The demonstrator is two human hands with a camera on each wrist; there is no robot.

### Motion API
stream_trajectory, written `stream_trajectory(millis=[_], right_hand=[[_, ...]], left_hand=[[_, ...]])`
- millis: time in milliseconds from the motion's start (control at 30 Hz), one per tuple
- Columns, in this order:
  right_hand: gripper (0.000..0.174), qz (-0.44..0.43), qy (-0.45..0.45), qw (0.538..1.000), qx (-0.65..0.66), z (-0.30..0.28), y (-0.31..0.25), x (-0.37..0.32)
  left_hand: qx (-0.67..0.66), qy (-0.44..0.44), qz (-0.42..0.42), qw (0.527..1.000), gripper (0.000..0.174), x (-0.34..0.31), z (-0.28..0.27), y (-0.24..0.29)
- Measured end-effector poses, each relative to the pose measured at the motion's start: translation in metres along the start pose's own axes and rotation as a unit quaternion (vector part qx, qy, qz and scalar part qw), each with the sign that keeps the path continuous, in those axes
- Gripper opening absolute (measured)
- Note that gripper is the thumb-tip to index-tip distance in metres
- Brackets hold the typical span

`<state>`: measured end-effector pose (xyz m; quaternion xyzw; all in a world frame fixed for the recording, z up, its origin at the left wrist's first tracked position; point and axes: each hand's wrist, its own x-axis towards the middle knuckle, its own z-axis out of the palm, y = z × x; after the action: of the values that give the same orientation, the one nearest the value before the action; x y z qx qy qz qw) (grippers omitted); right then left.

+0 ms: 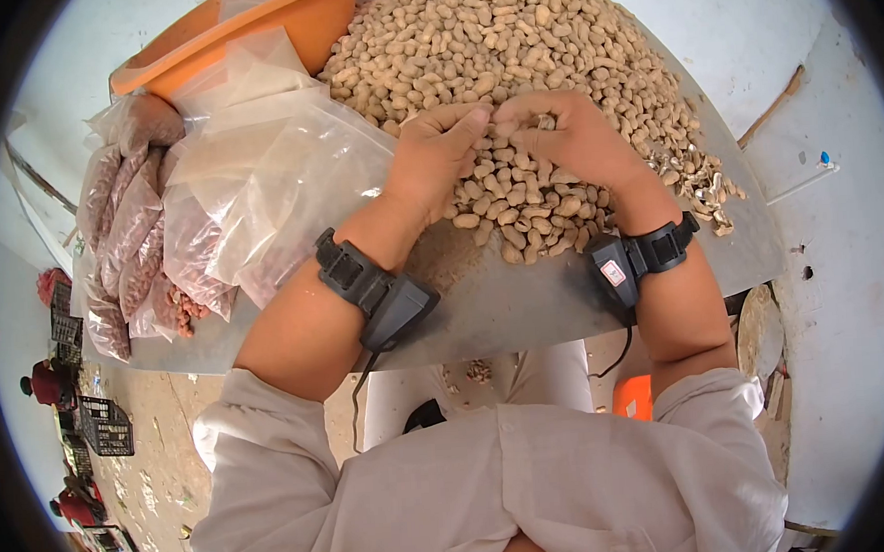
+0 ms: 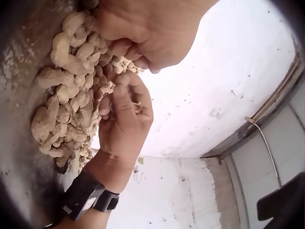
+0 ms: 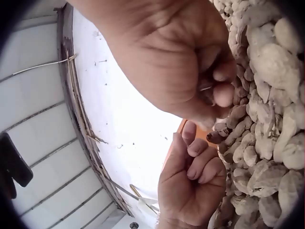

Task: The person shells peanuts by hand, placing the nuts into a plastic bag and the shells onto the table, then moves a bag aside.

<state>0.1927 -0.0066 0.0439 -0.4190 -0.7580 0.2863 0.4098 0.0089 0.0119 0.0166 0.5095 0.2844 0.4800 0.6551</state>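
Note:
In the head view my left hand [image 1: 436, 156] and right hand [image 1: 575, 139] meet fingertip to fingertip over the near side of a large heap of unshelled peanuts [image 1: 509, 33]. A pale piece of peanut shell [image 1: 546, 123] shows between the curled fingers of the right hand; the left wrist view shows this shell [image 2: 137, 108] too. In the right wrist view the left hand [image 3: 193, 191] has its palm turned up, fingers bent, thumb and index tips close together beside the right hand. Whether those tips pinch anything I cannot tell.
Left of the heap lie clear plastic bags [image 1: 277, 185] and several filled bags of reddish kernels [image 1: 124, 213]. Loose kernels [image 1: 186, 311] lie near the table edge. An orange basin [image 1: 299, 29] stands behind. Broken shells [image 1: 705, 187] lie at the right, by the white wall [image 1: 841, 255].

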Motion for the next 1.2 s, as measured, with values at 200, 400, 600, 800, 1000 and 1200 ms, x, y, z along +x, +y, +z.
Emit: stream_trajectory(millis=[200,400,600,800,1000,1200], right_hand=[[0.017,0.004,0.031,0.996,0.088,0.002,-0.016,-0.001],[0.016,0.027,0.066,0.982,0.174,0.003,-0.007,0.000],[0.012,0.035,0.055,0.979,0.193,0.007,-0.004,0.001],[0.016,0.024,0.048,0.981,0.184,0.006,-0.003,0.001],[0.028,0.073,0.001,0.979,0.189,0.012,-0.009,0.002],[0.031,0.069,0.036,0.971,0.224,0.023,-0.009,0.001]], left_hand=[[-0.006,-0.012,-0.006,1.000,0.022,-0.004,0.006,0.003],[-0.004,0.009,0.029,1.000,0.023,-0.006,0.009,0.004],[-0.044,-0.028,0.019,0.998,0.021,-0.010,0.009,0.007],[-0.031,-0.041,0.017,0.999,0.024,-0.009,0.008,0.006],[0.100,-0.058,0.061,0.991,0.016,-0.008,0.007,0.003],[0.155,-0.041,0.112,0.981,0.017,-0.008,0.005,0.000]])
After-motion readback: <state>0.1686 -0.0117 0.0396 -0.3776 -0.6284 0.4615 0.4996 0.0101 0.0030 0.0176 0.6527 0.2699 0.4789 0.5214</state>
